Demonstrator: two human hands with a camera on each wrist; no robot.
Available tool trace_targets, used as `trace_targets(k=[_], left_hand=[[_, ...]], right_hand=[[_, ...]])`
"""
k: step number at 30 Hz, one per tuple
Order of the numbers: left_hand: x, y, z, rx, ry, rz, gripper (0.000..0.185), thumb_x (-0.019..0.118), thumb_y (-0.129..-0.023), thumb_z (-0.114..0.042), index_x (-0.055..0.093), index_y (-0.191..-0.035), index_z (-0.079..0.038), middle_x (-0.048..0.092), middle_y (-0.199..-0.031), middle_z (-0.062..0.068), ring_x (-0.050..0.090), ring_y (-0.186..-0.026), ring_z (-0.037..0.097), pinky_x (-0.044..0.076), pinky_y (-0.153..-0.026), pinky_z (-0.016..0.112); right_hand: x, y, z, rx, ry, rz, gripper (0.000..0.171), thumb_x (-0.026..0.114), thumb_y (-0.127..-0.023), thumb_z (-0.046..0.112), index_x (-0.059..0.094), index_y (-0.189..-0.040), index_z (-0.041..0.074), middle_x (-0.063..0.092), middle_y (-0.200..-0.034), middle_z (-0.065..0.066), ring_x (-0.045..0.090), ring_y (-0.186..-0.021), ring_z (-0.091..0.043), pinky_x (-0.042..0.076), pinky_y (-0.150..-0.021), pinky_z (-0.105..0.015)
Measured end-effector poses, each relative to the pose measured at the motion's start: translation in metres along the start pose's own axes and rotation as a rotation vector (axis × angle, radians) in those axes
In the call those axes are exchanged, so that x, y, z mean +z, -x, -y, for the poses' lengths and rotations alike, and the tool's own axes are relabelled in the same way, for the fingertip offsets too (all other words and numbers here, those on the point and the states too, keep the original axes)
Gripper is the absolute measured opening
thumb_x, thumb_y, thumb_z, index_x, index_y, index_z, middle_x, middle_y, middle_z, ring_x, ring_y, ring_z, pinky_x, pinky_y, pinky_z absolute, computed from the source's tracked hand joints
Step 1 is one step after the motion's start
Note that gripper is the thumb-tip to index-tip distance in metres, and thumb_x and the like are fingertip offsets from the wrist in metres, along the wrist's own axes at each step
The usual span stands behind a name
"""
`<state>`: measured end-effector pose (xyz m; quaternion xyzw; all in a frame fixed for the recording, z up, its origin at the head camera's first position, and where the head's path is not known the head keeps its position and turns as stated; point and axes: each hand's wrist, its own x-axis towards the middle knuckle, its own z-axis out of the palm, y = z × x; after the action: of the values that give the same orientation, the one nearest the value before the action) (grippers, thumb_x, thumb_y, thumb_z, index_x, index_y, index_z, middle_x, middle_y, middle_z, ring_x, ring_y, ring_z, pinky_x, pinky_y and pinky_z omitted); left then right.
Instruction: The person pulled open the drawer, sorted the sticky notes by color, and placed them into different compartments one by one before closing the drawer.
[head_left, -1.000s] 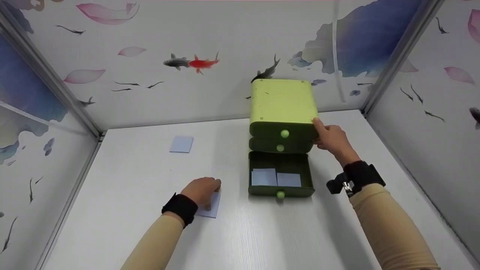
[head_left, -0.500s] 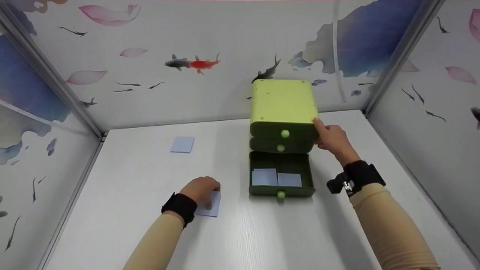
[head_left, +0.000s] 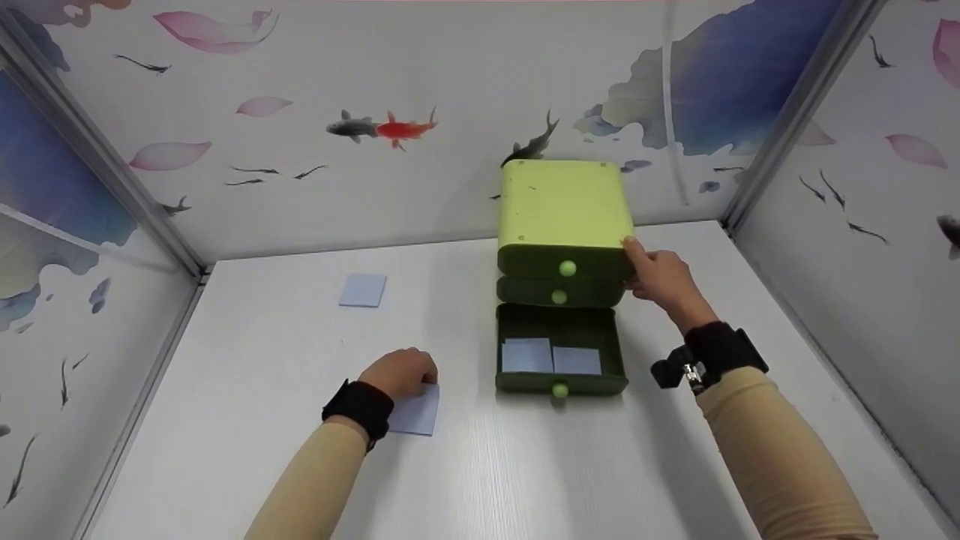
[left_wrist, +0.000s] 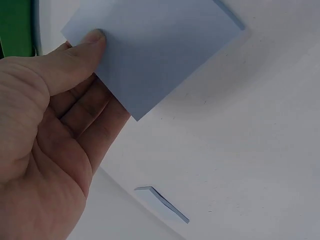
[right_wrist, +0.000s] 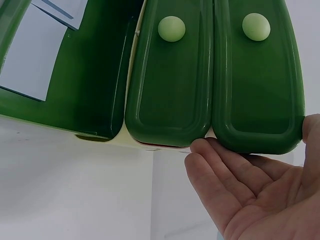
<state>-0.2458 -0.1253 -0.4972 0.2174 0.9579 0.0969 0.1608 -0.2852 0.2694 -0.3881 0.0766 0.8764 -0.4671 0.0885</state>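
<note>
My left hand pinches a light blue square pad of paper near the table's middle. In the left wrist view, the thumb lies on the face of this pad, with the other fingers behind it and a shadow on the table. A green drawer cabinet stands at the back right, its bottom drawer pulled out. My right hand holds the cabinet's front right corner, thumb at the top edge and fingers along the side. Two light blue pads lie side by side in the drawer.
Another light blue pad lies on the white table at the back left. Printed wall panels enclose the table at the back and both sides. The upper two drawers, with round light green knobs, are pushed in.
My left hand has risen slightly, and the finger that showed over the pad has gone out of sight. My right hand and the cabinet stay in place.
</note>
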Motion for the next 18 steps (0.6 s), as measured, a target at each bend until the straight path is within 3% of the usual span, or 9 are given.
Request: trace_targets(k=[5, 18], left_hand=[[-0.007, -0.001, -0.002, -0.003, 0.000, 0.017, 0.016, 0.066, -0.090, -0.005, 0.077, -0.100, -0.010, 0.073, -0.103, 0.006, 0.063, -0.092, 0.020, 0.053, -0.090, 0.038], [-0.039, -0.005, -0.019, -0.024, 0.004, 0.048, 0.022, 0.060, -0.094, -0.007, 0.075, -0.109, -0.011, 0.071, -0.114, 0.006, 0.063, -0.100, 0.021, 0.050, -0.097, 0.039]], right_hand=[[0.000, -0.001, 0.000, 0.000, -0.023, 0.012, 0.093, 0.027, -0.095, 0.068, 0.031, -0.148, -0.009, 0.046, -0.142, -0.030, 0.056, -0.125, -0.037, 0.046, -0.105, -0.045], [0.000, 0.000, 0.000, -0.004, -0.007, -0.002, 0.093, 0.027, -0.095, 0.069, 0.036, -0.146, -0.008, 0.053, -0.136, -0.030, 0.058, -0.122, -0.037, 0.047, -0.104, -0.045]])
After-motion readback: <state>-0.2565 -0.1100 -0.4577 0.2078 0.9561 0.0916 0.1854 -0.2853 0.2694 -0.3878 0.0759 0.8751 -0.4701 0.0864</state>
